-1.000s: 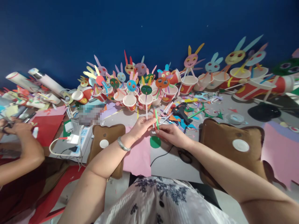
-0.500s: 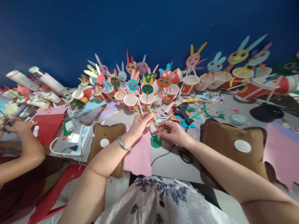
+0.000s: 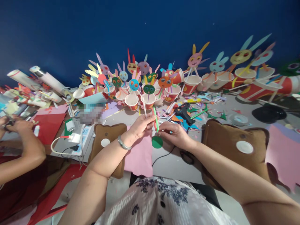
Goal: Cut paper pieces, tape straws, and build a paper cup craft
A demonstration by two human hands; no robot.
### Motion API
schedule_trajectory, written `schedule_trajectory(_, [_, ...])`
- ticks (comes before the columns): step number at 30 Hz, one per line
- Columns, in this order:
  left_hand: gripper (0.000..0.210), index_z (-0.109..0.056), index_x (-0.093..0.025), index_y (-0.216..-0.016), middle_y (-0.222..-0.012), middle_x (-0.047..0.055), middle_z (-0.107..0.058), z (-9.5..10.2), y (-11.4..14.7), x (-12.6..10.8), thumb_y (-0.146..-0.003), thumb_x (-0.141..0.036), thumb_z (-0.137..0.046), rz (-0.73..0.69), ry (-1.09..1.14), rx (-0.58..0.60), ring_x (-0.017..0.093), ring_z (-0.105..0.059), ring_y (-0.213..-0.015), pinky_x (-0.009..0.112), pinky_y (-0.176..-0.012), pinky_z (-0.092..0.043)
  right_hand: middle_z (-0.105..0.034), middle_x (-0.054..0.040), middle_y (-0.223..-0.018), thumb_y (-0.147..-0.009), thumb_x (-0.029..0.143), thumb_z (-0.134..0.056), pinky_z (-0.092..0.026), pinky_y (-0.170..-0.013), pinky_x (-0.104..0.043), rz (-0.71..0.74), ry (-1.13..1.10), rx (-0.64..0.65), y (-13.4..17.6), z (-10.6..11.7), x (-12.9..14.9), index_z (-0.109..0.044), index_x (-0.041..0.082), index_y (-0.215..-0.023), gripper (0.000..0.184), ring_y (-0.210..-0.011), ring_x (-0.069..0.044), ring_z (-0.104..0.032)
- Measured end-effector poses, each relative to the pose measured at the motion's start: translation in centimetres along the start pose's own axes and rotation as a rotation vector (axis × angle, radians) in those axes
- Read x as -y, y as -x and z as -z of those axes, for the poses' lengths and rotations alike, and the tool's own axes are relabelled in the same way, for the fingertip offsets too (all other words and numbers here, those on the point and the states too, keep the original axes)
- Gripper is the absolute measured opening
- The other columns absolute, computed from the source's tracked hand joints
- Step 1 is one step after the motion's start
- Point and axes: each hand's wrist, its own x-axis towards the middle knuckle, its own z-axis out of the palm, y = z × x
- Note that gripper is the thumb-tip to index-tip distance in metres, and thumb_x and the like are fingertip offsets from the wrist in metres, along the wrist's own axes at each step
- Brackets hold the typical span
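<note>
My left hand (image 3: 145,125) is closed in a pinch. Between its thumb and fingers it grips a thin red strip (image 3: 154,118) with a bright green strip (image 3: 156,118) beside it, both nearly upright. A pale stick (image 3: 144,106) also rises from this hand. My right hand (image 3: 172,132) has its fingers curled together at the lower end of the strips; whether something small sits in its fingertips cannot be made out. Below the hands lies a green paper disc (image 3: 157,142), beside a pink sheet (image 3: 138,156) under my left wrist.
Paper cups with rabbit-faced figures (image 3: 148,89) line the wall. A glue gun (image 3: 184,113) lies among paper scraps. Scissors (image 3: 187,157) rest below my right wrist. Brown cushions (image 3: 231,159) flank me, and a power strip (image 3: 84,139) is left. Another person's hands (image 3: 22,125) hold scissors.
The red and green strips have turned more upright in my left hand. My right fingertips, earlier at the red strip's end, have shifted slightly right. The view has moved a little.
</note>
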Motion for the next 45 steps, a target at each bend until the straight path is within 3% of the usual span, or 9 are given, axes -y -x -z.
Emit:
schedule_trajectory(4, [0.044,-0.055,-0.014,-0.070,-0.050,-0.010,-0.035,-0.2,0.2,-0.4,-0.074,-0.050,-0.079,0.024,-0.008,0.053,0.002,-0.026,-0.043,0.018,-0.044,-0.017,-0.071,-0.0083,-0.089,-0.094,0.027,-0.060,-0.053,-0.074,-0.030,0.131,0.063,-0.016,0.1,-0.1,-0.2,-0.072,0.019,-0.091,0.015,-0.082,-0.018,-0.067])
schedule_trajectory(8, [0.044,-0.056,-0.013,-0.070,-0.051,-0.009,-0.036,-0.1,0.2,-0.4,-0.074,-0.051,-0.080,-0.007,-0.004,0.058,0.001,-0.026,-0.044,0.019,-0.045,-0.016,-0.071,-0.0089,-0.091,-0.094,0.027,-0.059,-0.054,-0.074,-0.030,0.145,0.109,-0.065,0.2,-0.3,-0.2,-0.071,0.019,-0.092,0.015,-0.083,-0.019,-0.068])
schedule_trajectory(14, [0.045,-0.056,-0.015,-0.072,-0.050,-0.010,-0.034,0.0,-0.2,0.1,-0.070,-0.052,-0.082,-0.111,0.037,-0.125,0.002,-0.027,-0.043,0.019,-0.043,-0.016,-0.072,-0.0050,-0.082,-0.088,0.037,-0.068,-0.048,-0.057,-0.026,-0.055,0.109,-0.113,0.2,-0.5,-0.1,-0.070,0.018,-0.092,0.019,-0.056,-0.012,-0.058])
schedule_trajectory(19, [0.046,-0.054,-0.017,-0.070,-0.046,-0.011,-0.033,-0.4,-0.1,-0.1,-0.066,-0.051,-0.084,-0.136,0.057,-0.225,0.002,-0.027,-0.040,0.018,-0.041,-0.018,-0.073,-0.0055,-0.083,-0.078,0.049,-0.076,-0.048,-0.055,-0.027,-0.228,-0.031,-0.109,0.2,-0.5,0.3,-0.071,0.018,-0.092,0.035,-0.055,-0.012,-0.059])
schedule_trajectory(24, [0.046,-0.052,-0.018,-0.069,-0.047,-0.012,-0.030,-0.9,0.3,-0.4,-0.067,-0.049,-0.084,-0.098,0.044,-0.224,0.002,-0.023,-0.040,0.018,-0.039,-0.016,-0.072,-0.0050,-0.074,-0.079,0.060,-0.071,-0.047,-0.052,-0.027,-0.374,-0.269,-0.067,0.0,-0.1,0.8,-0.072,0.016,-0.096,0.046,-0.054,-0.014,-0.059])
schedule_trajectory(29, [0.043,-0.055,-0.016,-0.070,-0.047,-0.011,-0.029,-0.9,0.4,0.3,-0.071,-0.050,-0.082,-0.091,-0.016,-0.156,0.002,-0.023,-0.040,0.019,-0.040,-0.015,-0.057,0.0010,-0.052,-0.081,0.064,-0.067,-0.038,-0.047,-0.024,-0.440,-0.352,-0.032,-0.2,-0.1,1.2,-0.072,0.015,-0.082,0.050,-0.046,-0.010,-0.050])
schedule_trajectory(35, [0.042,-0.061,-0.015,-0.072,-0.049,-0.010,-0.034,-0.7,0.2,0.8,-0.072,-0.052,-0.080,-0.125,-0.079,-0.126,0.002,-0.027,-0.042,0.020,-0.042,-0.017,-0.059,0.0013,-0.053,-0.087,0.056,-0.066,-0.034,-0.047,-0.022,-0.480,-0.509,0.141,0.0,-0.5,1.0,-0.073,0.013,-0.087,0.044,-0.046,-0.008,-0.047])
schedule_trajectory(45, [0.042,-0.066,-0.013,-0.076,-0.052,-0.008,-0.041,-0.9,0.3,0.4,-0.071,-0.052,-0.080,-0.148,-0.109,-0.118,0.002,-0.031,-0.042,0.021,-0.042,-0.017,-0.062,0.0011,-0.059,-0.083,0.051,-0.072,-0.030,-0.044,-0.021,-0.477,-0.497,0.170,-0.1,-0.3,1.0,-0.070,0.013,-0.079,0.038,-0.043,-0.005,-0.044])
